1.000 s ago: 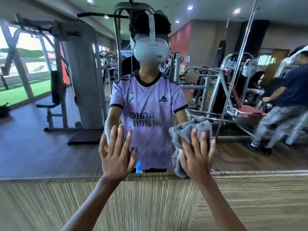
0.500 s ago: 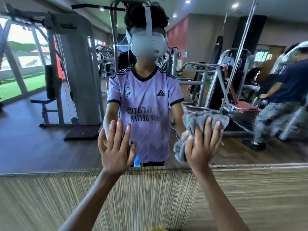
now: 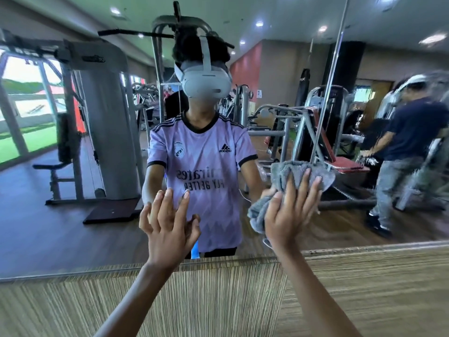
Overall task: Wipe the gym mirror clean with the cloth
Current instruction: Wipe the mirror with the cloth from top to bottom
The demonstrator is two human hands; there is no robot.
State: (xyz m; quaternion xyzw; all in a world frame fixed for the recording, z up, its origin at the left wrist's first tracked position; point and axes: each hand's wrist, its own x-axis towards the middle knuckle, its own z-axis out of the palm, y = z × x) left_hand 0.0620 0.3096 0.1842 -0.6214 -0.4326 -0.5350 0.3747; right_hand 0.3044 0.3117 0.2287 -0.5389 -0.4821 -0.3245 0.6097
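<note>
Against mirror (image 3: 73,166): cloth (image 3: 291,181) under right hand (image 3: 289,215).

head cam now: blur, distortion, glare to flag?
Head view: wide-angle bowing curves the mirror along its lower edge and the wood panel; left hand, right hand and cloth fairly sharp; reflected bystander far right smeared; ceiling lights give small bright spots.

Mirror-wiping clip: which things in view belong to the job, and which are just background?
Job: mirror, grey cloth, right hand pressing the cloth to the glass, left hand open beside it.
Background: striped wall panel below; reflected weight machine, punching bag, second person.
</note>
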